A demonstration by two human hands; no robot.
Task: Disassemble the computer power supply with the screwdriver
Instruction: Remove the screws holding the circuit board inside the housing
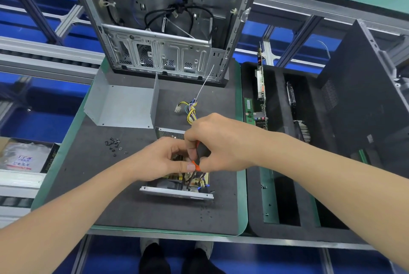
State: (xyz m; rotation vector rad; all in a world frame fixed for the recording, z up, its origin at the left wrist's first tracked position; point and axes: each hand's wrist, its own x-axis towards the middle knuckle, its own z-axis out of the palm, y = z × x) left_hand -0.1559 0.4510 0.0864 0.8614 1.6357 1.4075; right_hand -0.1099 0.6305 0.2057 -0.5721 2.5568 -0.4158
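Two bare forearms reach in from the bottom corners and meet over the dark mat [132, 207]. The hands are together. The right hand [219, 143] is wrapped round the black and orange handle of the screwdriver [200, 152], and the left hand [159, 158] pinches its orange collar lower down, guiding the shaft. The tip is hidden, so which screw it is on cannot be told.

The power supply [177, 193] sits under both hands near the middle of the mat, with its lid off and its circuit board [199, 179] showing. The step looks like freeing the board from its tray. To do it well:

- hold the driver upright on the screw
- press down before turning
- let the left fingers only steady the shaft
- keep the blade off the components and wires

Loosened screws should join the screws [114, 143] heaped to the left. Beyond them lie the grey cover [124, 107] and the wire bundle [190, 109], which trails away from the unit. Farthest back, the computer case [163, 52] stands open.
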